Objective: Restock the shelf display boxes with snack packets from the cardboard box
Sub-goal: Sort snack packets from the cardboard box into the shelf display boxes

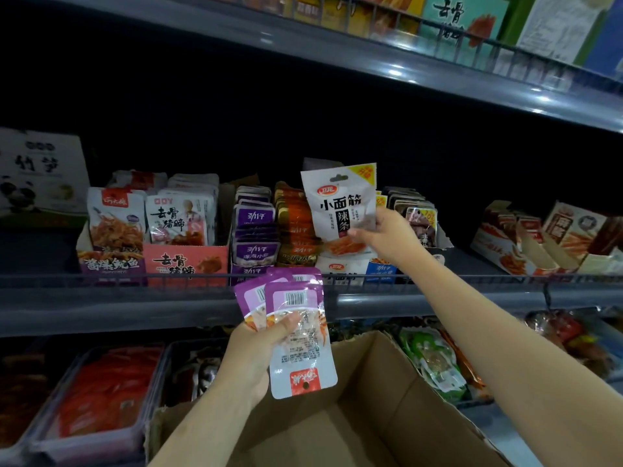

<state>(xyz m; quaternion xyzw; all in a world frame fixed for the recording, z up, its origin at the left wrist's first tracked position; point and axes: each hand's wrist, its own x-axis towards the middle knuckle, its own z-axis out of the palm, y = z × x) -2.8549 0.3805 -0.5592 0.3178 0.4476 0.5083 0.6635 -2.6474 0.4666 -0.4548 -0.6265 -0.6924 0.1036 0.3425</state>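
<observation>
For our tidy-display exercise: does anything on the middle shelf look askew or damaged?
Yes. The red-and-white display boxes at the right end sit skewed to the shelf rail, with ragged torn-open flaps. The boxes further left stand square.

Glossy plastic snack packets (300, 335), matt brown cardboard box (381, 409), shiny metal shelf edge (421, 299).

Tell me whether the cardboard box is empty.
Cannot tell fully: the cardboard box is open and the visible inside looks bare, but its nearer part is hidden.
</observation>
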